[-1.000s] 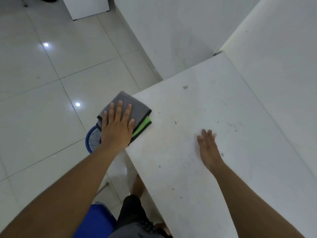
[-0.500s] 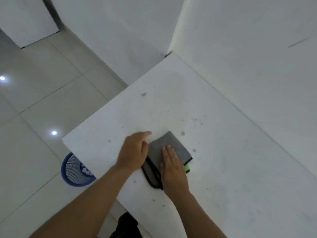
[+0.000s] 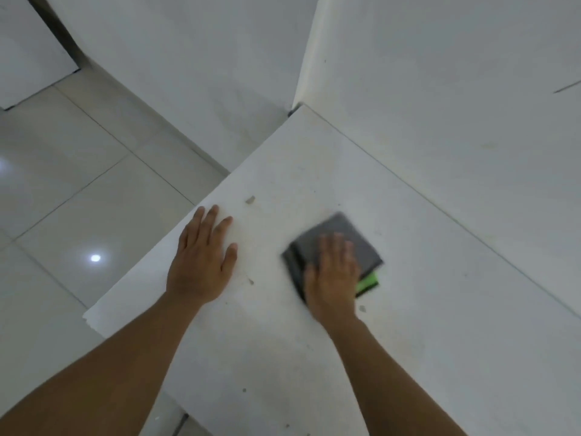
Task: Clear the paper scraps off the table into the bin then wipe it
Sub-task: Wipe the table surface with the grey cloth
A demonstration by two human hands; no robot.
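A folded grey cloth with a green edge lies on the white table. My right hand lies flat on top of the cloth, pressing it to the tabletop, and both look blurred. My left hand rests flat on the table near its left edge, fingers spread, holding nothing. A small grey scrap or mark sits just beyond my left fingertips. Small dark specks dot the tabletop. The bin is out of view.
White walls border the table at its far side and far corner. Glossy tiled floor lies to the left beyond the table's edge. The table's near left corner points towards the floor.
The cloth passed from my left hand to my right and moved rightwards across the table. My left hand let go and moved to the left edge. The blue bin has left the view.
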